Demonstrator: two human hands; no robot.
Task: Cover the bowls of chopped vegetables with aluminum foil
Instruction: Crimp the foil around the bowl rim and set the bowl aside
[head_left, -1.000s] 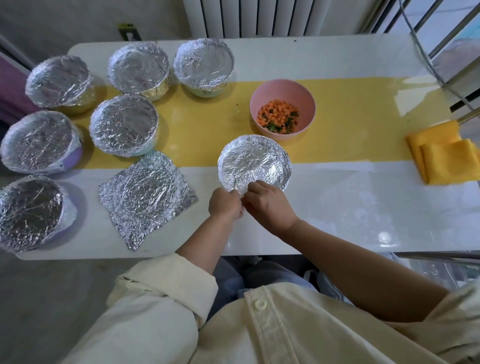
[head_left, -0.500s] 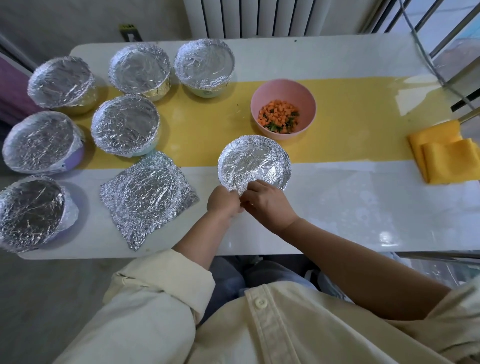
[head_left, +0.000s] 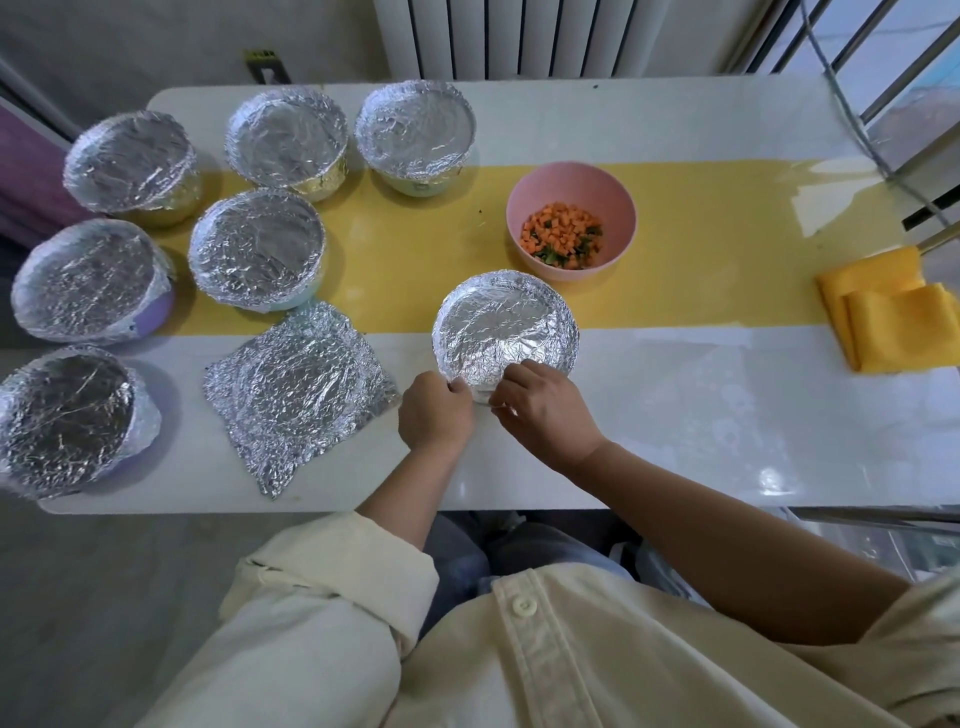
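Sitting at frame ctr, the round silver foil-wrapped bowl (head_left: 506, 325) was pinched at its near rim by left hand (head_left: 435, 413) & right hand (head_left: 545, 410), fingers curled on the foil. Uncovered round pink bowl (head_left: 571, 179) w/ chopped veg was seen just above-right.

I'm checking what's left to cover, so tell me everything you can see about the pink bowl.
The pink bowl is round, plastic-looking, upright and uncovered. It holds diced orange and green vegetables. It stands on the yellow strip, just behind the foil-covered bowl. Neither the left hand nor the right hand touches it.
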